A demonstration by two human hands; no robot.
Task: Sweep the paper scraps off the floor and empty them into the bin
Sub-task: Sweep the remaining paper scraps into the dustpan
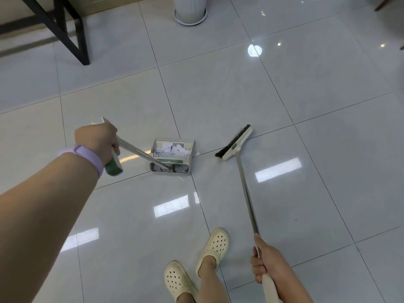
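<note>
The left hand (99,142) is curled round the grip of the dustpan's (172,157) long handle, which slants down and rightward to the pan resting on the floor (306,88), its tray full of paper scraps (172,149), with one scrap (197,153) lying just beside its right edge. Right of that lies the broom head (235,143), bristles toward the pan but apart from it; its pole runs back toward the right hand (265,262), which grips its end. No bin is in view, a black frame (65,29) and a white pot (190,9) stand well beyond, and nothing blocks the short sweep leftward.
</note>
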